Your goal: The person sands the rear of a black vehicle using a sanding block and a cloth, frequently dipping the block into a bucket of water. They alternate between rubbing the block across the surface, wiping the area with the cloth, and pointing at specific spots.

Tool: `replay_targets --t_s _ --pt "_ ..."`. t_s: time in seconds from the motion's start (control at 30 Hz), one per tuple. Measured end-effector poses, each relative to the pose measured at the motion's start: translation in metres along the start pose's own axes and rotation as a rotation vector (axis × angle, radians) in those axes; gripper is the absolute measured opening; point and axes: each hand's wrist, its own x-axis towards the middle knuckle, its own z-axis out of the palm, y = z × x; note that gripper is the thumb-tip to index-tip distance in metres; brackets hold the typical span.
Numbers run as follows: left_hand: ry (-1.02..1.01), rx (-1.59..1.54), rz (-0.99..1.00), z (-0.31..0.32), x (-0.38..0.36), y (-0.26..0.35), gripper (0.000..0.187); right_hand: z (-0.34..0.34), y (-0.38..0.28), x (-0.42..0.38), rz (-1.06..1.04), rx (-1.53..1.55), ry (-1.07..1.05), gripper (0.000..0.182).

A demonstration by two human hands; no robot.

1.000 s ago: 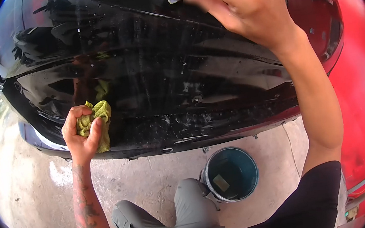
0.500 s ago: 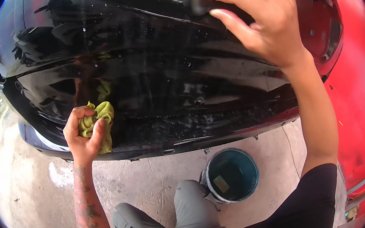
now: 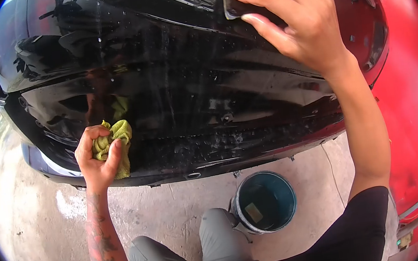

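A wet, glossy black car panel [image 3: 173,88] fills the upper middle of the head view, with water drops and reflections on it. My left hand [image 3: 97,154] is closed around a crumpled yellow-green cloth [image 3: 121,135] near the panel's lower left edge. Part of the cloth hangs down over that edge. Higher up on the right, my right hand [image 3: 299,17] grips a dark rectangular block [image 3: 229,0] against the panel. Fingers and thumb pinch its sides, and the back of the hand hides much of it. The block's underside is out of sight.
On the concrete floor [image 3: 175,198] below the panel stands a bucket [image 3: 294,200] of dark water, with a pale yellow rectangular piece [image 3: 253,212] in it. A red car body [image 3: 412,107] is close on the right. My knees [image 3: 217,227] are beside the bucket.
The block in my right hand has shifted slightly and now shows sharply instead of blurred. My left hand keeps its hold on the cloth with almost no movement.
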Motion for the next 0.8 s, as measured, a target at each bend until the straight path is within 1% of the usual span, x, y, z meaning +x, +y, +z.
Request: replay_targets --t_s 0.07,0.17,0.27,0.3,0.4,0.43,0.57,0.7,0.8 --pt "0.0 -0.003 0.008 0.001 0.0 -0.002 0.028 0.012 0.001 0.009 -0.035 0.022 0.058 0.029" --pt "-0.017 0.013 -0.017 0.0 -0.002 -0.004 0.036 0.024 0.006 0.018 -0.108 0.009 0.109 0.028" --pt "-0.022 0.019 -0.039 -0.001 -0.002 -0.002 0.036 0.014 0.01 0.009 -0.115 -0.009 0.044 0.025" --pt "-0.018 0.013 -0.023 -0.001 -0.001 -0.001 0.033 0.005 0.012 0.002 -0.112 -0.01 0.011 0.024" --pt "-0.004 0.0 0.003 0.0 0.0 0.0 0.029 -0.002 0.013 -0.002 -0.113 -0.006 -0.002 0.018" --pt "-0.006 -0.001 0.001 0.0 0.0 0.0 0.029 0.001 0.013 0.002 -0.123 0.017 0.038 0.017" --pt "-0.004 0.006 0.011 0.0 0.0 -0.001 0.03 0.024 0.018 0.023 -0.248 -0.038 0.075 0.015" --pt "0.0 0.015 0.009 0.001 0.0 0.0 0.029 0.01 0.027 0.006 -0.272 -0.108 -0.016 0.013" --pt "0.005 0.015 0.011 0.001 0.0 -0.001 0.029 0.009 0.027 0.002 -0.252 -0.111 -0.036 0.012"
